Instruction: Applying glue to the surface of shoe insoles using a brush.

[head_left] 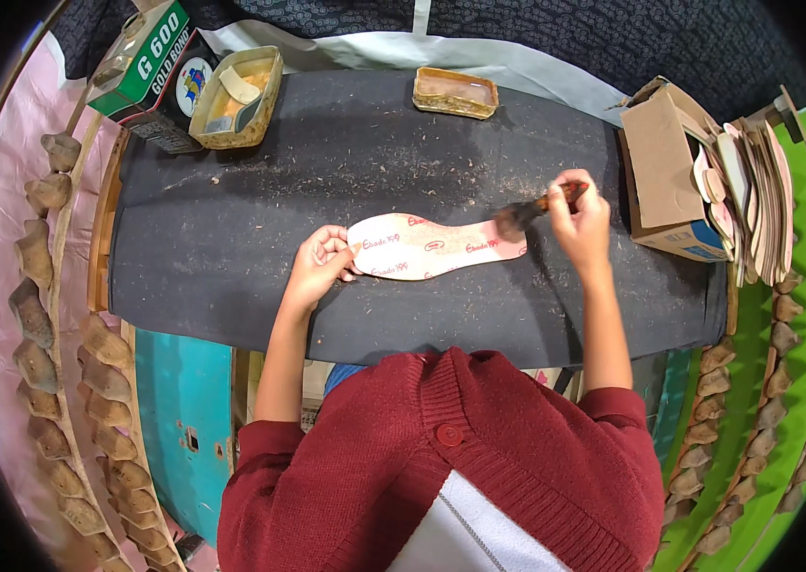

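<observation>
The insole (pixel 446 255) is pale pink, with small red marks repeating over it. The brush (pixel 520 217) has dark brown bristles and a reddish-orange handle. The counter (pixel 279 205) is of charcoal black colour, speckled pale. At far left, the tin (pixel 150 86) is green, black and white; at right, the carton (pixel 662 181) is brown with a blue patch. The far cloth (pixel 555 33) is black with a fine pale pattern.

The pink insole (pixel 441 250) lies crosswise, dark brush (pixel 514 220) at its right end.
</observation>
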Demonstrator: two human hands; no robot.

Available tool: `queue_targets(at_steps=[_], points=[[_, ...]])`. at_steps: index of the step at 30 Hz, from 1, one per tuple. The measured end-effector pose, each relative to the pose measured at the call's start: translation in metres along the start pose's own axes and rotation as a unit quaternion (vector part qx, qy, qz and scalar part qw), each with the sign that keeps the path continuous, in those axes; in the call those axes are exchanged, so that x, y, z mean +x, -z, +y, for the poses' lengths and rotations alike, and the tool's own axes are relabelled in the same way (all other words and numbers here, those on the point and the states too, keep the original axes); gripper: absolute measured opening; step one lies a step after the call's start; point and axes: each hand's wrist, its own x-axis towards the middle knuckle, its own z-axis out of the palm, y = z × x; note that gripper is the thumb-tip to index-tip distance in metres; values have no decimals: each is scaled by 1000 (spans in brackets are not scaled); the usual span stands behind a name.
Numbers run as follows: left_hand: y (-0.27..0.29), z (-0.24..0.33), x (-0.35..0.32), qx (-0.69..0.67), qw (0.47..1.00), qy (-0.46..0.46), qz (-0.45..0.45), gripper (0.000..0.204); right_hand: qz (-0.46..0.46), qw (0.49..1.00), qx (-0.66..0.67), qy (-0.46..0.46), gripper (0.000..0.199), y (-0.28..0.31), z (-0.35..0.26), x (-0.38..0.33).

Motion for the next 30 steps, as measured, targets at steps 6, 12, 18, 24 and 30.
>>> queue_targets(at_steps=[6,12,18,24,30], points=[[2,-2,-1,0,1000,-5,-4,15,-39,994,100,-3,9,-39,-23,-13],[0,-3,1,1,1000,-9,-10,15,27,998,52,-14,9,-3,22,-3],[-1,1,0,3,1000,1,-3,16,7,1000,-16,20,8,-2,5,-2],[-2,1,-1,-3,1000,6,3,17,-24,995,95,-12,8,-14,5,-8],[-2,2,-2,6,1000,10,1,18,8,998,-59,-31,8,17,19,15]])
